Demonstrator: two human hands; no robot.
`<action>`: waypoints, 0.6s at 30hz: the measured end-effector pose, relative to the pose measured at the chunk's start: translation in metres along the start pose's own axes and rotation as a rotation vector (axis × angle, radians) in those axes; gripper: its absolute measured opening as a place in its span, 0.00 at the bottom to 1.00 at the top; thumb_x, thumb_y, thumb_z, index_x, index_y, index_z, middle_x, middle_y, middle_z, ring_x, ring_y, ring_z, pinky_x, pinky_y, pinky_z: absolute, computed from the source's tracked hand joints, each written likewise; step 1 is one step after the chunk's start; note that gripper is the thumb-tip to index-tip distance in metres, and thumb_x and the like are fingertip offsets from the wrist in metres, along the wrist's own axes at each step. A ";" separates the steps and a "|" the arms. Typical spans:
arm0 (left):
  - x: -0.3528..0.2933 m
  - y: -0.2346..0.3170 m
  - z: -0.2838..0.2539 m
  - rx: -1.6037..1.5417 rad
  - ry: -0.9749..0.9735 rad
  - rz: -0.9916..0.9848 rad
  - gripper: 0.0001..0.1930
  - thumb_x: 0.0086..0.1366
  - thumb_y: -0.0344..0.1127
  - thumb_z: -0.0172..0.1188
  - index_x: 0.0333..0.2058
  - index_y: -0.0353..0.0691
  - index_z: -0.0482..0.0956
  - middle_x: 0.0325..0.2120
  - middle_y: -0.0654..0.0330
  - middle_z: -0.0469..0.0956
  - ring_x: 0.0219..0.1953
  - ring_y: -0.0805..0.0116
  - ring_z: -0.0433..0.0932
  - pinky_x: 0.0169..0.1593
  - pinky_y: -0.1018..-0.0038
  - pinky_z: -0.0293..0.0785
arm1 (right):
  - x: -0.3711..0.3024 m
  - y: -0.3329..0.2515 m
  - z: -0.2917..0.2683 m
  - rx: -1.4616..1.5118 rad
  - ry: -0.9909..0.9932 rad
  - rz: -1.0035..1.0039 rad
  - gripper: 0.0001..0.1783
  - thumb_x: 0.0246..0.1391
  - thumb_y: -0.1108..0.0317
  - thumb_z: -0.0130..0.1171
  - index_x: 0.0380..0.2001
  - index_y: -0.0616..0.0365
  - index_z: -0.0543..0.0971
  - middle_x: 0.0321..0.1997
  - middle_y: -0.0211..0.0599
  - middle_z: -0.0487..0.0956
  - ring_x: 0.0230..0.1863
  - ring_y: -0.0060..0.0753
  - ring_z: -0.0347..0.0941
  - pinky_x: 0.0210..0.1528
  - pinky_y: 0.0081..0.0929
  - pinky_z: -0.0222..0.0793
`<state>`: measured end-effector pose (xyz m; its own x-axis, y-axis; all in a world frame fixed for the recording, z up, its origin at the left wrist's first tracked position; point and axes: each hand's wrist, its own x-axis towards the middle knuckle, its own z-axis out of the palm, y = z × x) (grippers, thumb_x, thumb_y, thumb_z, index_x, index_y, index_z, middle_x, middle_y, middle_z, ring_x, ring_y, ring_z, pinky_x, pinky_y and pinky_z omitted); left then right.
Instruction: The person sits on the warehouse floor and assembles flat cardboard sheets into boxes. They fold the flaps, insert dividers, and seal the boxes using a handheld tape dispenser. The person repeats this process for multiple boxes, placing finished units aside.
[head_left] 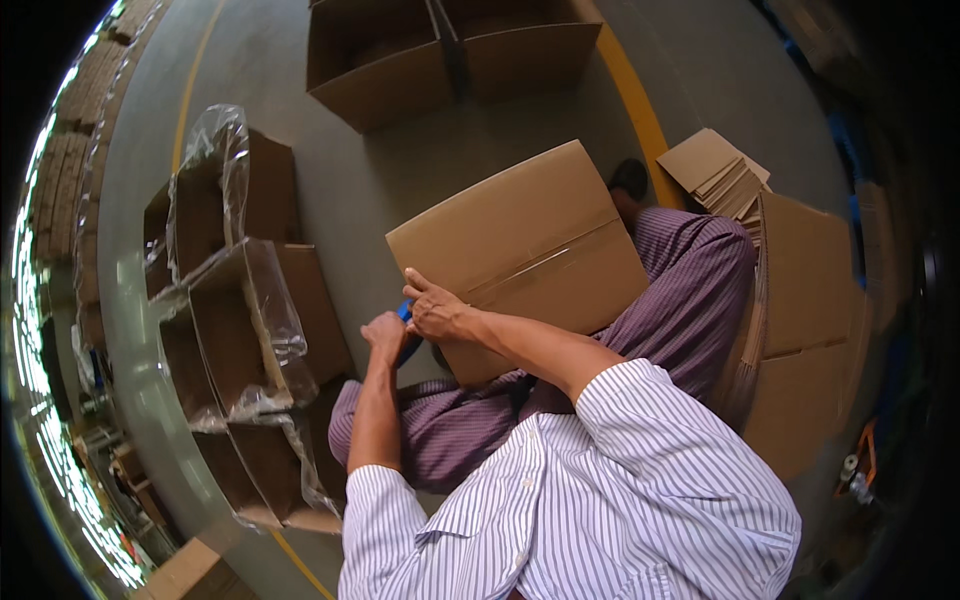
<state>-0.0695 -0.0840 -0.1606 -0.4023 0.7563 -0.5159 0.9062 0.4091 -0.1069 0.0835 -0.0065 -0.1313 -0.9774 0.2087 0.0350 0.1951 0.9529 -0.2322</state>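
A closed brown cardboard box (pixel 520 225) rests tilted across my lap, with a strip of clear tape along its seam. At the box's left edge, my left hand (pixel 384 328) is closed around a blue tool (pixel 405 311). Only small parts of that tool show between my hands, so its kind is unclear. My right hand (pixel 438 309) lies against the same edge of the box, right beside the tool. Its fingers are apart, one stretched out past the edge, and the undersides of the fingers are hidden.
Open cardboard boxes (pixel 320 310) with clear plastic liners stand stacked at my left. Another open box (pixel 385 85) sits ahead on the floor. To the right are a pile of cardboard pieces (pixel 715 172) and large flattened cartons (pixel 808 280). A yellow floor line (pixel 635 95) runs ahead.
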 end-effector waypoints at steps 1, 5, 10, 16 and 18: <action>-0.005 -0.001 -0.018 -0.030 -0.004 -0.050 0.28 0.56 0.61 0.59 0.36 0.40 0.85 0.37 0.47 0.83 0.47 0.48 0.81 0.50 0.53 0.71 | -0.003 -0.002 0.002 -0.006 -0.041 0.017 0.26 0.58 0.45 0.50 0.24 0.52 0.87 0.38 0.31 0.84 0.60 0.42 0.65 0.74 0.56 0.29; -0.021 -0.040 -0.073 -0.409 0.191 -0.262 0.33 0.55 0.65 0.60 0.36 0.34 0.84 0.33 0.45 0.83 0.40 0.50 0.83 0.45 0.56 0.74 | -0.009 -0.003 0.009 0.125 0.060 -0.107 0.24 0.58 0.46 0.52 0.38 0.54 0.85 0.50 0.37 0.80 0.69 0.45 0.57 0.74 0.56 0.30; -0.028 -0.041 -0.037 -1.590 0.014 -0.254 0.20 0.61 0.42 0.66 0.45 0.35 0.78 0.36 0.57 0.81 0.36 0.64 0.81 0.42 0.67 0.77 | -0.076 -0.010 -0.006 0.343 0.362 0.113 0.32 0.58 0.51 0.55 0.61 0.56 0.68 0.70 0.40 0.62 0.73 0.46 0.50 0.75 0.49 0.36; -0.031 0.028 0.013 -1.562 -0.124 -0.338 0.23 0.60 0.39 0.66 0.49 0.32 0.73 0.41 0.50 0.80 0.41 0.59 0.79 0.44 0.62 0.76 | -0.145 0.006 -0.008 0.169 0.172 0.334 0.39 0.61 0.50 0.51 0.68 0.60 0.56 0.76 0.41 0.49 0.77 0.44 0.39 0.76 0.45 0.31; -0.033 0.043 0.014 -1.438 -0.063 -0.433 0.22 0.60 0.39 0.66 0.48 0.33 0.73 0.40 0.49 0.80 0.41 0.58 0.80 0.42 0.60 0.76 | -0.152 0.008 -0.011 0.155 0.068 0.325 0.40 0.62 0.48 0.48 0.70 0.59 0.54 0.77 0.40 0.46 0.78 0.43 0.35 0.76 0.45 0.27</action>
<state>-0.0152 -0.0985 -0.1601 -0.5578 0.4419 -0.7025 -0.1910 0.7554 0.6268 0.2346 -0.0279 -0.1279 -0.8574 0.5146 -0.0013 0.4752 0.7908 -0.3858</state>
